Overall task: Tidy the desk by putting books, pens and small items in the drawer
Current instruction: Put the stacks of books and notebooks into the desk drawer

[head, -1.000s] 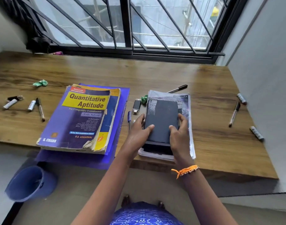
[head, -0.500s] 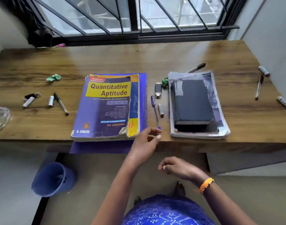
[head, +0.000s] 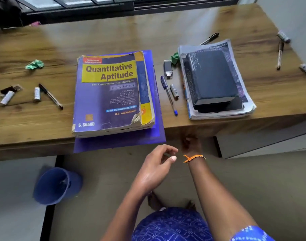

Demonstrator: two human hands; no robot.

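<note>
A thick "Quantitative Aptitude" book [head: 110, 94] lies on a purple folder [head: 154, 134] that overhangs the desk's front edge. To the right, a dark book [head: 211, 79] sits on a stack of notebooks [head: 244, 101]. Between the two piles lie a blue pen [head: 168, 94], a USB stick [head: 167, 68] and a small grey battery [head: 174, 91]. My left hand [head: 157, 162] hovers below the desk edge with loosely curled fingers and holds nothing. My right hand [head: 190, 141] reaches up against the desk's front panel [head: 201, 129]. It is in shadow and its fingers are hidden.
At the left lie a black pen [head: 50, 96], two small white tubes [head: 37, 93] and green crumpled paper [head: 35, 64]. A black pen [head: 209, 38] lies behind the notebooks. A pen [head: 280, 54] and markers [head: 283, 36] lie at the right. A blue bin [head: 56, 185] stands on the floor.
Both hands let go of the dark book and dropped below the desk edge. The right hand then rose to the desk's front panel. The view tilted down.
</note>
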